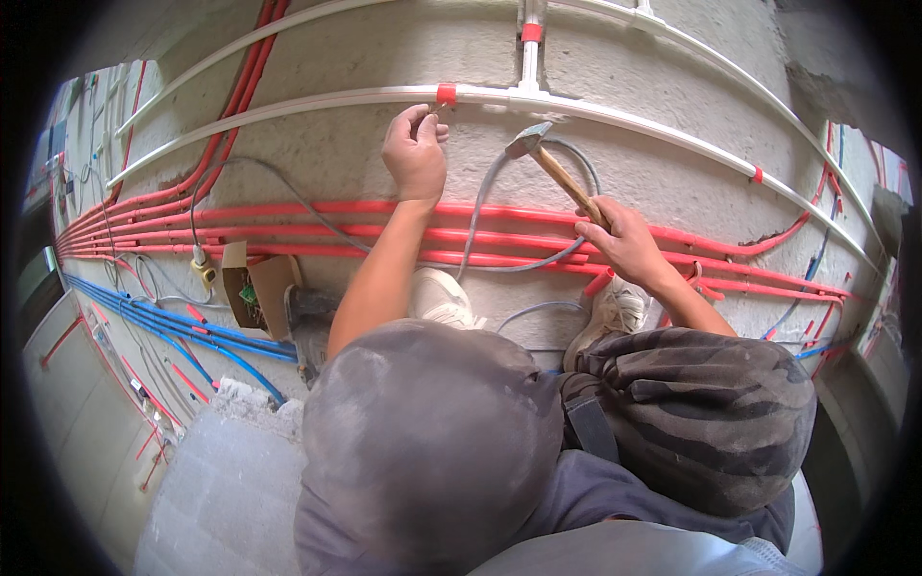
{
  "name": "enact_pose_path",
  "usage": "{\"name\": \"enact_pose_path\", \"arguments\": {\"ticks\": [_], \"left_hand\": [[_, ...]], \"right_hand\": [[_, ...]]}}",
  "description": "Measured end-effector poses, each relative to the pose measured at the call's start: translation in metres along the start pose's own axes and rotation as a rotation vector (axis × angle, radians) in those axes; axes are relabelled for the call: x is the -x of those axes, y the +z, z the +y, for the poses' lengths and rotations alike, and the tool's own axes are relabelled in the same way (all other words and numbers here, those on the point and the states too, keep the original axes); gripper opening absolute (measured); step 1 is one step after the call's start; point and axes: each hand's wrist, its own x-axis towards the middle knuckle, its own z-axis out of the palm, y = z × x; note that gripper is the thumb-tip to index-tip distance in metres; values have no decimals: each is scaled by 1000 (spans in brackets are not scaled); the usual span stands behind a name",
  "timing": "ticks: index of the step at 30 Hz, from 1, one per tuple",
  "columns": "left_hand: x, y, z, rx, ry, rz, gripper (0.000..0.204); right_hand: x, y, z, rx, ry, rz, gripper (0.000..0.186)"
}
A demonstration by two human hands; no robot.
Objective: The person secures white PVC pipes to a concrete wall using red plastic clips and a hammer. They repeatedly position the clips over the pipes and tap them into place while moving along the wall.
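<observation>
My right hand (626, 242) grips the wooden handle of a hammer (563, 177). Its metal head is raised toward the upper middle, below a white pipe (365, 99). Just under a red band (447, 93) around that pipe, my left hand (417, 158) is closed in a pinch. Something small and thin seems to be between its fingertips, too small to make out. A grey cable (478, 206) loops across the surface behind the hammer.
Several red pipes (360, 207) run across beyond my shoes (445, 300). To the left stand an open cardboard box (273, 280) with small green pieces and a yellow-black plug (204, 269). Several blue pipes (173, 307) lie lower left, near a grey block (226, 461).
</observation>
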Motion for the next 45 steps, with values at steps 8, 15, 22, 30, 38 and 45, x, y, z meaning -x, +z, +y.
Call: {"name": "enact_pose_path", "arguments": {"ticks": [8, 15, 22, 30, 38, 45], "left_hand": [[-7, -2, -18, -88, 75, 26, 9], [-11, -5, -17, -181, 194, 1, 7], [-46, -18, -1, -572, 670, -97, 12], [-79, -9, -27, -857, 722, -139, 15], [-80, -6, -30, -913, 741, -154, 15], [-77, -3, -32, -910, 741, -151, 17]], "right_hand": [[1, -3, 7, -61, 8, 68, 30], [4, -10, -1, 239, -2, 149, 26], [6, -9, 44, 526, -205, 121, 33], [-68, -70, 75, 728, -289, 598, 46], [-95, -74, 122, 873, -430, 689, 41], [-95, -76, 120, 855, -433, 704, 40]]}}
